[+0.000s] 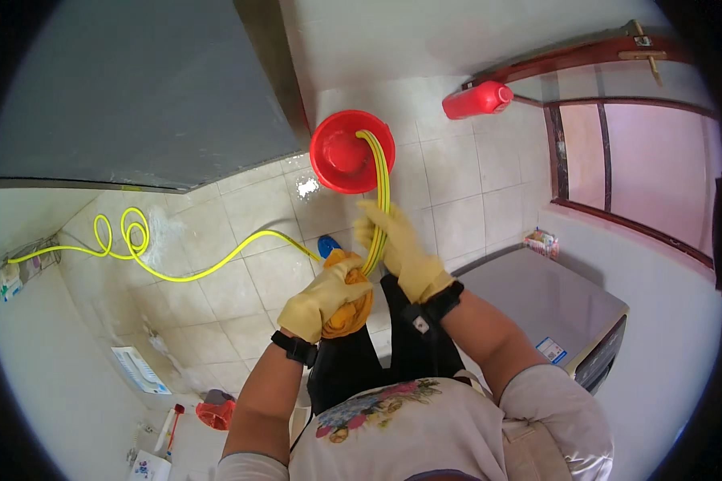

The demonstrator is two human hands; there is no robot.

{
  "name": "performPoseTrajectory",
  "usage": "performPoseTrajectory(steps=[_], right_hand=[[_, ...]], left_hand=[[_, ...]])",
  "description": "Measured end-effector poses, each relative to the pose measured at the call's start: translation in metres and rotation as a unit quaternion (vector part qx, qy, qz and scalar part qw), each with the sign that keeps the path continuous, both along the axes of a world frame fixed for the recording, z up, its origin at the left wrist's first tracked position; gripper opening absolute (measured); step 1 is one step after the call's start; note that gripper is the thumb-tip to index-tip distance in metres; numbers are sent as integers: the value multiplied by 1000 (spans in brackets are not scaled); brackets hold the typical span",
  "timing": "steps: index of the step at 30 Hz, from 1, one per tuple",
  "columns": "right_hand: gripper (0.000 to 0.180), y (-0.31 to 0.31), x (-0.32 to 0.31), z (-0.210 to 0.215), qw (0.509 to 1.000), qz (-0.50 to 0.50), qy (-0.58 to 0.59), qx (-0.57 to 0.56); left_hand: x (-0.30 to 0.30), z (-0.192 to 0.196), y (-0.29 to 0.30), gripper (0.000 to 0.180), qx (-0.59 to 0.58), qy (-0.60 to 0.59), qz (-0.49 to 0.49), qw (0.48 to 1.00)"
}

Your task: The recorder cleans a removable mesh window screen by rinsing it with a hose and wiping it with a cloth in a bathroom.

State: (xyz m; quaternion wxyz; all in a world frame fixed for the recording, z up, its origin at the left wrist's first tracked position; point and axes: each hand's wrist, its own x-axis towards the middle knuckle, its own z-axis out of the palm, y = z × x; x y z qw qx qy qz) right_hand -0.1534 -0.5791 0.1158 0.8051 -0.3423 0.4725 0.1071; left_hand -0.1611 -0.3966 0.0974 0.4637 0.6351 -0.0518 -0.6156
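Note:
Both of my hands wear pale yellow rubber gloves. My left hand (322,301) is closed on an orange cloth (349,317), in front of my legs. A yellow-green hose with dark stripes (383,180) runs in a looped bundle from the cloth up to a red bucket (322,164) on the floor. My right hand (409,255) has its fingers round this bundle, just above the cloth. The bundle's far bend hangs over the bucket. From the cloth, one length of hose trails left across the floor in loops to the wall.
A red plastic jug (477,100) stands by the far wall near the framed door (557,152). A grey-topped appliance (537,297) is close on my right. At the far left is a large grey panel (144,88). Wet patches shine on the tiled floor (449,160).

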Motion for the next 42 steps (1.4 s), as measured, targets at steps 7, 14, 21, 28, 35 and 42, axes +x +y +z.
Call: performPoseTrajectory(steps=[7,14,21,28,35,42], right_hand=[[19,-61,57,-55,995,1,-51,85],[27,-88,48,-74,998,60,23,8],[27,-113,29,-84,979,110,171,7],[30,-119,11,-129,960,102,200,166],[34,-90,58,-117,957,232,79,156],[40,-85,56,-134,939,284,130,144]], left_hand=[[-5,1,-3,63,40,-80,-42,995],[12,4,-41,60,71,-70,-95,990],[18,5,-85,51,139,-66,-199,968],[-1,6,-93,41,157,-104,-198,962],[-10,9,-86,40,218,-177,-124,952],[-10,2,-87,35,220,-146,-114,958]])
